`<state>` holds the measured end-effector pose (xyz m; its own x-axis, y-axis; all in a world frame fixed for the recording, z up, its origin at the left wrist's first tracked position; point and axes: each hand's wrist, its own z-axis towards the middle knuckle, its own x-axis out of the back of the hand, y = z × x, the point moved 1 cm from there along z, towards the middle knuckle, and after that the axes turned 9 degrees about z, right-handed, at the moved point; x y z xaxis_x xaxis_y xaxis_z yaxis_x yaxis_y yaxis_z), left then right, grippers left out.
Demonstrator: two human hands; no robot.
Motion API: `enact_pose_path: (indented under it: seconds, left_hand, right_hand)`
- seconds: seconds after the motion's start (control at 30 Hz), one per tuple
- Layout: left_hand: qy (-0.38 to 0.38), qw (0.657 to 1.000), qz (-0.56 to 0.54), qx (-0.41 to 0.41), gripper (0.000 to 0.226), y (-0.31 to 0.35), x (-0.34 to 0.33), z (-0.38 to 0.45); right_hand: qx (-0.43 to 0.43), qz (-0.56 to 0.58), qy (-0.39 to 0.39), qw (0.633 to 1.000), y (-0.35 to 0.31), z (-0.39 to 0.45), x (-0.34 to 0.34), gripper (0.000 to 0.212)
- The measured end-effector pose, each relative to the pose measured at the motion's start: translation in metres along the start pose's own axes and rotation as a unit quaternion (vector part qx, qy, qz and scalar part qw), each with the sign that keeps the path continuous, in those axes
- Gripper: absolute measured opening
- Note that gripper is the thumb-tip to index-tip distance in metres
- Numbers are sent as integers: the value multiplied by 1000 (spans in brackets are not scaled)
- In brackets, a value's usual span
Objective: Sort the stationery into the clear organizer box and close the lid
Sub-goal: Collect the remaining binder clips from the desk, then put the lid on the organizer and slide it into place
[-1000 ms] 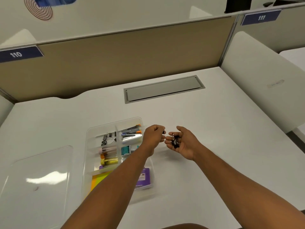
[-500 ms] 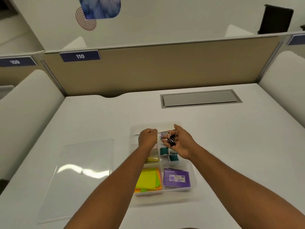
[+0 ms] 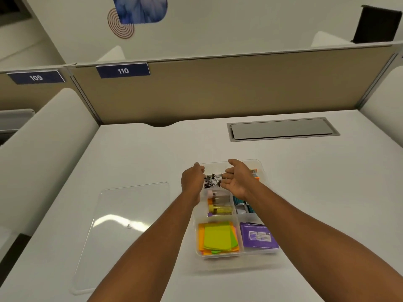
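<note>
Right hand [image 3: 236, 178] lies open, palm tipped to spill binder clips [image 3: 212, 180] into the box's [image 3: 237, 253] twelve-o'clock compartment; left hand [image 3: 193, 178], loosely curled, grips nothing visible and guards them.

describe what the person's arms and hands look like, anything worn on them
Both forearms are bare up to the frame edge, with no sleeves showing. The left hand and right hand are bare too: no gloves, rings, watch or wristbands can be seen.

I see one box [image 3: 259, 166], one lid [image 3: 122, 234], one purple case [image 3: 258, 237], one stack of notes [image 3: 217, 237], and several clips [image 3: 212, 179], too tangled to count.
</note>
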<state>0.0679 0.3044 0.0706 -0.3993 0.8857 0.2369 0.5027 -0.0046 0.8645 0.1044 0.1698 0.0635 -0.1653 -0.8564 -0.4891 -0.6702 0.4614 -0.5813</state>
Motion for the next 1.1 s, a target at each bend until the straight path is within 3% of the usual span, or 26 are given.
enact_pose_path:
  seconds: [0.13,0.27,0.37,0.4,0.47,0.6,0.83,1.1]
  left_hand:
    - [27,998,-1,-48,23,-19,16,-1]
    - [19,989,114,-96,20,-24,29,3]
    - [26,972,207,-112,19,-34,45,-2]
    - [55,965,247,-75,19,-64,72,-20]
    - [66,945,315,-65,19,-94,96,-36]
    - [27,908,407,-93,19,-97,96,-34]
    - [66,837,533,-104,44,-108,102,-45]
    - [42,796,601,-59,5,-121,107,-56]
  right_hand:
    - [34,-57,13,998,10,-8,5,56]
    - [114,-149,20,982,7,-15,10,20]
    - [213,-295,32,931,19,-26,20,12]
    - [207,-378,4,902,52,-34,19,9]
    - [222,-442,-14,869,82,-46,21,11]
    - [257,-454,6,853,75,-48,14,18]
    - [273,-514,-12,813,84,-51,17,20]
    - [287,-541,-19,790,87,-63,33,18]
